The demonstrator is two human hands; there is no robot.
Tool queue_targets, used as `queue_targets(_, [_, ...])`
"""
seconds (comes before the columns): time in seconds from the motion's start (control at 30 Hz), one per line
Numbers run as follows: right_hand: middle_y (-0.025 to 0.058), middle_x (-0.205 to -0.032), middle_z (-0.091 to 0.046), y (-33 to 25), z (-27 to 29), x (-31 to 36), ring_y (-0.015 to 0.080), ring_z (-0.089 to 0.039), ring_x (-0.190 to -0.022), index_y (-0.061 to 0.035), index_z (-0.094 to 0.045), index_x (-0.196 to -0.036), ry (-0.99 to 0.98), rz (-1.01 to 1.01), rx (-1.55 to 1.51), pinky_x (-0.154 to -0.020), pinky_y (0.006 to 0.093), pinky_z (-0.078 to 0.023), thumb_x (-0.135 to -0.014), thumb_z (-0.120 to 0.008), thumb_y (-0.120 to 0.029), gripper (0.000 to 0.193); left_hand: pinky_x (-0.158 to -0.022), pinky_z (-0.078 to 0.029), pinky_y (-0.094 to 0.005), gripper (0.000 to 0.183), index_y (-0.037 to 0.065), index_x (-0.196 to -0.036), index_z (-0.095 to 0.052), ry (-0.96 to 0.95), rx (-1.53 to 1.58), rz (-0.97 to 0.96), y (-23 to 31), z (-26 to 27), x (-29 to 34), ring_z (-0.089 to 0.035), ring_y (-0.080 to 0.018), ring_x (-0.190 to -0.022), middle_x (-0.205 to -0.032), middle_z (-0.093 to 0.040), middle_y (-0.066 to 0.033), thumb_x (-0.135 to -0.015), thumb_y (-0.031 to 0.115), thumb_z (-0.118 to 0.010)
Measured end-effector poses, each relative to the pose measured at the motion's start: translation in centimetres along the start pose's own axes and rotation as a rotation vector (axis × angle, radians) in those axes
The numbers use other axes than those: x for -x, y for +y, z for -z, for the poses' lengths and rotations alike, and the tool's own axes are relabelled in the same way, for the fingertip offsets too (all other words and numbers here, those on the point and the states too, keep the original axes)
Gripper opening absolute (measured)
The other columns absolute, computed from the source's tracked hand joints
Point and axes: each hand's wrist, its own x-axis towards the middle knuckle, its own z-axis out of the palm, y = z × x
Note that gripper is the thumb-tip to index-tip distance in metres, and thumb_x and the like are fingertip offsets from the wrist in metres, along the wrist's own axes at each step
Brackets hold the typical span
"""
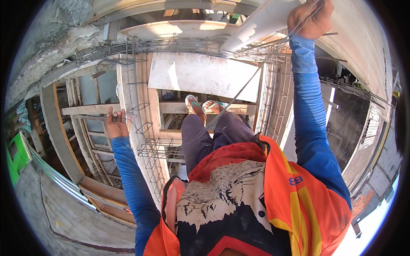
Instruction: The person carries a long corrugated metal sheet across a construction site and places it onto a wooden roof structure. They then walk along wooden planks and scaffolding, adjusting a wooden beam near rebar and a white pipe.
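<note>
High at the upper right, my right hand is closed around thin metal wire, and loose strands stick out past the fingers. A long thin rod slants from near that hand down across my legs. My left hand is lower at the left, palm up, with fingers partly curled and apart. It seems to hold nothing, though a fine wire passes close to its fingertips. Just right of it rises a rebar cage of long bars and square ties, beside a pale wooden board.
My feet in flip-flops stand on a timber beam with gaps below. Ahead lies a whitish panel. A second rebar cage runs at the right, and wooden framing surrounds openings at the left. Rough concrete borders the upper left.
</note>
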Motion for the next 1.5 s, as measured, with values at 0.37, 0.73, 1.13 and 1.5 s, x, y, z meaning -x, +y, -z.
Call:
queue_targets(0.37, [0.0114,-0.093,-0.060,-0.3,0.9,0.1,0.0215,-0.058,-0.086,-0.0011,-0.058,-0.106,-0.055,-0.017,0.091,-0.077,0.0310,-0.046,-0.096,-0.047,-0.008,0.016,-0.090,-0.053,-0.0407,0.029,-0.004,-0.116,-0.053,0.204,0.119,-0.002,-4.7,4.8,3.0,-0.055,-0.0177,-0.073,-0.072,-0.047,-0.0028,-0.094,0.014,-0.050])
queue_targets(0.73, [0.0134,-0.090,-0.064,-1.0,1.1,-0.3,0.0310,-0.060,-0.080,-0.0074,-0.062,-0.105,-0.057,0.011,0.049,-0.072,0.0379,-0.046,-0.090,-0.054,-0.005,0.016,-0.078,-0.059,-0.0404,0.021,0.000,-0.110,-0.042,0.367,-0.007,0.083,-10.7,5.0,1.3,-0.055,-0.0203,-0.070,-0.078,-0.052,-0.0078,-0.091,0.007,-0.049])
queue_targets(1.13, [0.0135,-0.092,-0.065,-0.4,1.7,-0.4,0.0317,-0.061,-0.082,-0.0081,-0.061,-0.108,-0.115,0.136,0.218,-0.072,0.0384,-0.047,-0.089,-0.055,-0.004,0.020,-0.061,-0.051,-0.0258,0.022,0.009,-0.092,-0.065,-0.191,-0.685,0.229,-15.8,9.2,3.4,-0.055,-0.0113,-0.059,-0.065,-0.056,0.0006,-0.093,0.022,-0.047])
queue_targets(1.5, [0.0133,-0.088,-0.064,1.4,2.8,-0.8,0.0302,-0.060,-0.072,-0.0113,-0.064,-0.107,-0.082,0.286,0.005,-0.063,0.0375,-0.047,-0.077,-0.061,-0.001,0.032,-0.096,-0.039,-0.0368,0.037,0.009,-0.083,-0.074,-1.065,-1.477,0.000,-20.5,5.2,8.8,-0.057,-0.0280,-0.104,-0.103,-0.065,-0.0149,-0.093,0.025,-0.042])
